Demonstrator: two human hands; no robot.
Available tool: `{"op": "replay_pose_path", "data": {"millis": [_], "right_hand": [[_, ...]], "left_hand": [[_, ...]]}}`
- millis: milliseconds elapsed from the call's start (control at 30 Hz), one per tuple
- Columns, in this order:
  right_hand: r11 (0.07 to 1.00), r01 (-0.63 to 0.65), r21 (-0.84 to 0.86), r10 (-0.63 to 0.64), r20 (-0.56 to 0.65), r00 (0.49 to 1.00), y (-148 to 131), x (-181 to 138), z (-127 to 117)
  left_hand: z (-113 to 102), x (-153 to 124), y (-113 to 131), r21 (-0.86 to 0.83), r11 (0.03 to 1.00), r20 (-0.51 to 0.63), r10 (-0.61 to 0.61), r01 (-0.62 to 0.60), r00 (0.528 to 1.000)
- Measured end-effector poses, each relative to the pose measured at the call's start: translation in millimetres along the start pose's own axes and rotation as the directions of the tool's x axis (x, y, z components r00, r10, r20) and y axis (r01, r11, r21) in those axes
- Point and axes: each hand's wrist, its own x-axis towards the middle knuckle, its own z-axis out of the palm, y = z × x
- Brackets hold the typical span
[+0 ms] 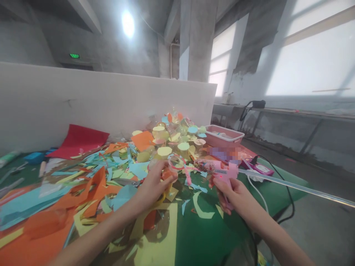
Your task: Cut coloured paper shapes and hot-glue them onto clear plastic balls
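My right hand point(234, 194) is wrapped round the handle of a pink hot glue gun point(229, 170). Its dirty nozzle points left, and a long clear glue stick point(288, 185) sticks out of its back. My left hand point(155, 181) is closed on a small clear, rounded plastic piece with a pink edge point(177, 162), close to the nozzle. An orange patch shows just under those fingers. Pink-and-red strips hang beside the piece; how they join it I cannot make out. Partly hidden by my left wrist, scissors point(130, 182) lie among paper scraps.
Cut paper point(91, 192) in orange, blue and yellow covers the green table point(205, 240). Behind it, clear plastic pieces with paper discs point(164, 152) are heaped. A pink basket point(224, 138) stands back right, near a purple box point(262, 169) with cables. A white panel point(111, 96) closes the back.
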Motion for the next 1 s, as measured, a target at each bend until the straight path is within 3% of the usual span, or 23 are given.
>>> {"op": "replay_pose_path", "data": {"millis": [667,1000], "right_hand": [[0.999,0.007,-0.040,-0.006,0.044,0.999,20.2,4.3,-1.1],[0.998,0.000,-0.063,0.003,0.050,0.999,15.4,2.2,-0.3]], "left_hand": [[-2.6,0.9,-1.4,0.047,0.999,-0.033,-0.005,0.006,0.999],[-0.5,0.9,-8.0,0.069,0.998,-0.022,-0.002,0.003,1.000]]}}
